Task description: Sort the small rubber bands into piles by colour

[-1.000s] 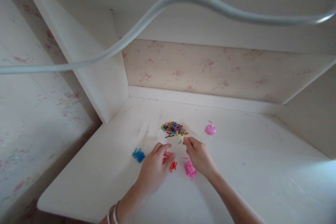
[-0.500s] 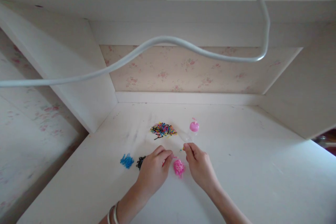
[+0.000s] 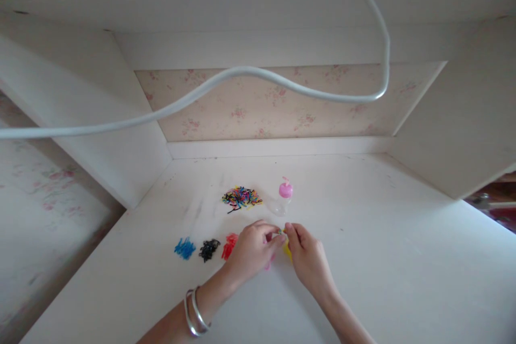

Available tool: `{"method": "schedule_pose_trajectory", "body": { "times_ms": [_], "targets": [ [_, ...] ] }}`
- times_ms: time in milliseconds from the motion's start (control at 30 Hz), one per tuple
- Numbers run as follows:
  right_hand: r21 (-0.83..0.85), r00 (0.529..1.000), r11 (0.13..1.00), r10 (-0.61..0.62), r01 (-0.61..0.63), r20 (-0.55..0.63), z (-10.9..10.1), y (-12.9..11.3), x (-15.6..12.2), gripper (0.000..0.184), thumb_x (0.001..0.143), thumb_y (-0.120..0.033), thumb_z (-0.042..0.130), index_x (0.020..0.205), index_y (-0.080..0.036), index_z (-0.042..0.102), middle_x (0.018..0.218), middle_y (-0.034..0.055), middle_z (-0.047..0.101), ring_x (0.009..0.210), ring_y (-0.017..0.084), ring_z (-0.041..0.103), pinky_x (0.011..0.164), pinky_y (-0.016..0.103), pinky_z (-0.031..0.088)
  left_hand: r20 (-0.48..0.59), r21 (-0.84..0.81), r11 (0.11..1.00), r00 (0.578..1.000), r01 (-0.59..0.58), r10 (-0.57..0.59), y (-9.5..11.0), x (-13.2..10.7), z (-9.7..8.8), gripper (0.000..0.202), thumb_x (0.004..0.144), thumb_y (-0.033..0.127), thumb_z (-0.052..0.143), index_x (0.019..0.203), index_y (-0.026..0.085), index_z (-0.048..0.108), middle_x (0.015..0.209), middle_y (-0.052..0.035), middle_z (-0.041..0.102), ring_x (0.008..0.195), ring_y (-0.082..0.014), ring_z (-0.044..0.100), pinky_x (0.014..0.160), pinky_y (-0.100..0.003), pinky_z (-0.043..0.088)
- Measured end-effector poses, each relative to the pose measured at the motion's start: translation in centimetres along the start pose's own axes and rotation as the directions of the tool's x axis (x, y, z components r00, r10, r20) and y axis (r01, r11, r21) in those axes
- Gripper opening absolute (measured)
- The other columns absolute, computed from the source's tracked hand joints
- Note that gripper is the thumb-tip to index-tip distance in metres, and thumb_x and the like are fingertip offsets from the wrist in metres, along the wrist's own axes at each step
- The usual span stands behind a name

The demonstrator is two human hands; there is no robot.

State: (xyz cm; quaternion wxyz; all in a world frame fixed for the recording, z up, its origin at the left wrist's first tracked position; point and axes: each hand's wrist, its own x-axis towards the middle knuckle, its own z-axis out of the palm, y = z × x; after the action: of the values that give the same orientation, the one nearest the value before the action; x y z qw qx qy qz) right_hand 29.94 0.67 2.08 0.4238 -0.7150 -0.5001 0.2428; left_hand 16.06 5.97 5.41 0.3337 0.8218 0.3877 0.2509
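The left hand (image 3: 253,247) and right hand (image 3: 308,258) are meeting fingertip to fingertip on the white desk (image 3: 403,258); both are pinching shut on a tiny coloured piece (image 3: 281,232) caught right between them; it's hovering just above the yellow pile (image 3: 287,250), with the red pile (image 3: 229,246) sitting nearby.

1. One view only, worn on the head.
2. Looks forward and down over white desk (image 3: 382,236) toward floral back wall (image 3: 322,118).
3. Close range: left hand (image 3: 253,250) and right hand (image 3: 308,257) low centre; white cable (image 3: 242,71) crosses near lens.
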Motion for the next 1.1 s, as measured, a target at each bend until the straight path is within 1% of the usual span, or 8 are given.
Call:
{"method": "schedule_pose_trajectory", "body": {
  "times_ms": [167,300,400,533,667,800,967,1100],
  "targets": [
    [0.073,1.0,0.997,0.005,-0.004,-0.008,0.0,-0.2,-0.5,0.048,0.092,-0.057,0.032,0.075,-0.021,0.057,0.051,-0.0042,0.048,0.048,0.013,0.043,0.046,0.02,0.028,-0.04,-0.047,0.999,0.999,0.018,-0.02,0.5,0.1,0.5,0.032,0.09,0.036,0.048,0.072,0.018,0.068,0.067,-0.0003,0.06,0.063,-0.0126,0.055,0.058,-0.022,0.039],
    [0.085,1.0,0.996,0.006,-0.004,-0.031,-0.2,-0.2,-0.5,0.046,0.092,-0.056,0.032,0.077,-0.021,0.057,0.054,-0.0041,0.051,0.049,0.012,0.045,0.047,0.019,0.03,-0.011,0.11,0.993,0.999,-0.03,0.031,0.5,-0.4,0.1,0.027,0.088,0.033,0.051,0.071,0.021,0.068,0.071,-0.0001,0.063,0.066,-0.0133,0.057,0.062,-0.023,0.039],
    [0.044,0.997,0.999,-0.015,0.019,-0.072,-0.7,-0.6,-0.5,0.044,0.094,-0.053,0.032,0.081,-0.021,0.058,0.054,-0.004,0.052,0.049,0.012,0.047,0.047,0.019,0.031,0.05,0.233,0.97,0.997,-0.073,0.064,0.7,-0.9,-0.3,0.026,0.089,0.029,0.05,0.071,0.023,0.069,0.074,0.0004,0.065,0.068,-0.0136,0.06,0.063,-0.024,0.039],
    [-0.033,0.99,0.998,-0.064,0.061,-0.123,-1.9,-0.9,-0.3,0.041,0.094,-0.051,0.034,0.088,-0.021,0.061,0.057,-0.0027,0.057,0.051,0.012,0.052,0.05,0.019,0.035,0.083,0.313,0.947,0.995,-0.076,0.053,0.5,-0.8,-1.2,0.031,0.089,0.027,0.048,0.065,0.024,0.068,0.071,0.0009,0.064,0.064,-0.0127,0.059,0.061,-0.023,0.039],
    [-0.104,0.989,0.994,-0.049,0.035,-0.139,-3.2,0.4,0.0,0.041,0.092,-0.052,0.039,0.091,-0.021,0.066,0.061,-0.0014,0.062,0.053,0.012,0.054,0.054,0.019,0.037,0.031,0.368,0.929,0.999,-0.034,0.024,-1.2,0.0,-2.7,0.026,0.088,0.026,0.048,0.079,0.025,0.072,0.079,-0.0012,0.069,0.075,-0.0151,0.062,0.072,-0.024,0.044],
    [-0.152,0.994,0.988,0.007,-0.023,-0.106,-3.6,2.9,-0.7,0.045,0.091,-0.054,0.039,0.091,-0.02,0.069,0.063,-0.0004,0.065,0.056,0.013,0.057,0.054,0.019,0.039,0.0,0.483,0.871,0.995,0.085,-0.097,-4.0,1.0,-4.4,0.023,0.088,0.026,0.049,0.09,0.025,0.072,0.093,-0.0027,0.07,0.087,-0.016,0.064,0.081,-0.025,0.045],
    [-0.184,0.999,0.983,0.009,-0.016,-0.041,-2.9,4.7,-1.7,0.045,0.09,-0.053,0.04,0.092,-0.021,0.072,0.071,-0.0001,0.07,0.061,0.012,0.062,0.058,0.017,0.042,-0.045,0.554,0.809,0.978,0.195,-0.204,-7.2,2.6,-5.5,0.022,0.086,0.028,0.051,0.093,0.027,0.072,0.103,-0.0027,0.07,0.09,-0.0182,0.065,0.079,-0.027,0.046],
    [-0.192,1.0,0.981,0.002,-0.001,0.002,-2.4,4.9,-1.9,0.047,0.091,-0.053,0.039,0.092,-0.02,0.073,0.073,0.0009,0.072,0.063,0.012,0.064,0.058,0.015,0.042,-0.064,0.611,0.757,0.968,0.23,-0.243,-8.6,3.8,-5.6,0.023,0.085,0.024,0.049,0.092,0.026,0.071,0.106,-0.0034,0.069,0.09,-0.0209,0.066,0.078,-0.031,0.048]
  ]
}}
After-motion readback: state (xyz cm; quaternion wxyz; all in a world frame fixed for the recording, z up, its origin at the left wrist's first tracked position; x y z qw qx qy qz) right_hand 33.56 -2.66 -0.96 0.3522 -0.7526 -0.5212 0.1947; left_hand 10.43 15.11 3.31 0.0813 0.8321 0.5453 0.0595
